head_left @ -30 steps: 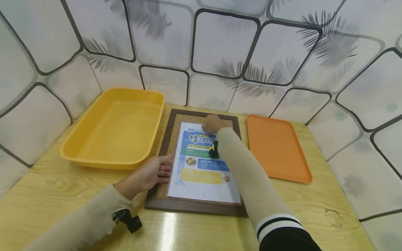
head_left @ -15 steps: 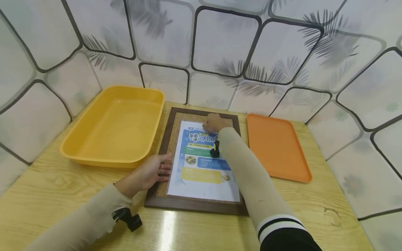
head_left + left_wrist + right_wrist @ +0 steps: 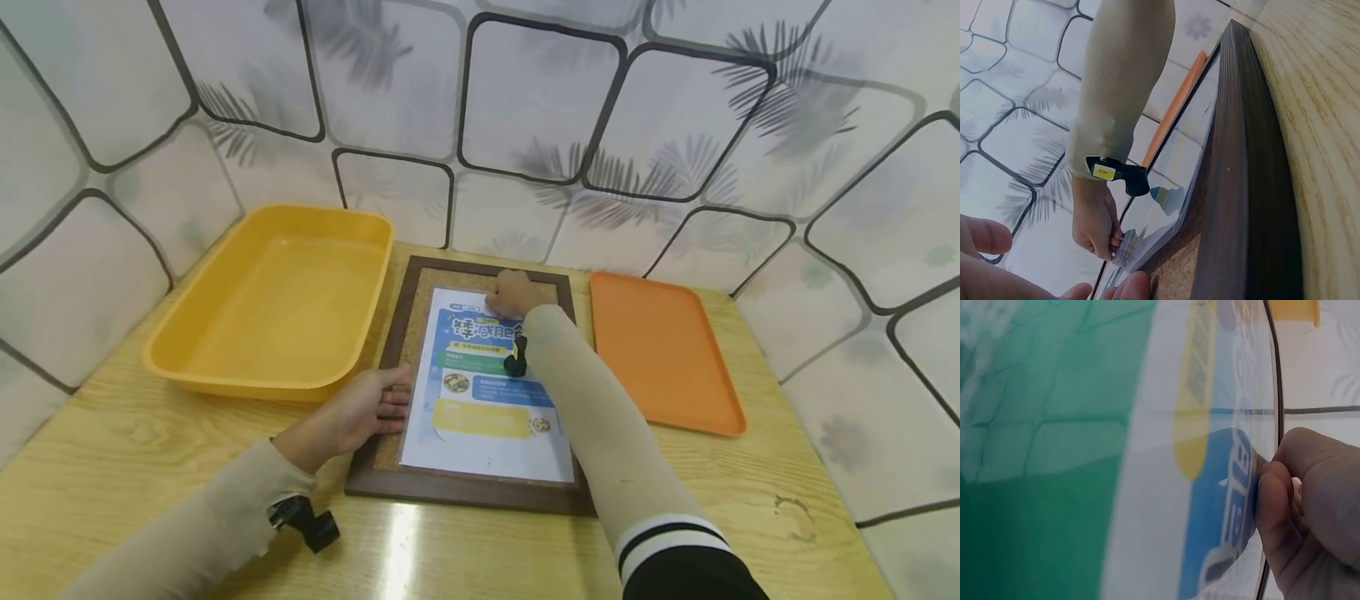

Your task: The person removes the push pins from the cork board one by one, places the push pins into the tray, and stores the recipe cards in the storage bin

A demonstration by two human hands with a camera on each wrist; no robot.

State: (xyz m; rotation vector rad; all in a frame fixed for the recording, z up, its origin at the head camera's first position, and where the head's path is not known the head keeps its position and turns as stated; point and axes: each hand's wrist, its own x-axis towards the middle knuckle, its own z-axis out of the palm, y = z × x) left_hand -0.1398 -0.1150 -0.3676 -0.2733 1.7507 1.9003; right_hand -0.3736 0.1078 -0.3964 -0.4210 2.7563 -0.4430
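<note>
A printed, glossy sheet (image 3: pixel 480 458) lies on a cork board (image 3: pixel 390 450) with a dark brown frame (image 3: pixel 465 492). My left hand (image 3: pixel 356 418) rests at the board's left side, fingers extended against the sheet's left edge. At the upper right of the sheet, my right hand (image 3: pixel 516 293) presses down with curled fingers. In the right wrist view, the thumb and fingertips of the right hand (image 3: pixel 1310 500) touch the sheet's printed top part; nothing is visible between them. The left wrist view shows the sheet (image 3: pixel 1179 169) standing slightly above the cork.
A deep yellow tub (image 3: pixel 277 300) stands left of the board, close to the left hand. To the right lies a flat orange tray (image 3: pixel 660 358). All sit on a wooden table (image 3: pixel 750 517) walled in by patterned panels (image 3: pixel 540 100).
Both hands stay practically where they were. The right hand shifts very slightly while pressing at the sheet's upper part; the sheet and board keep their place.
</note>
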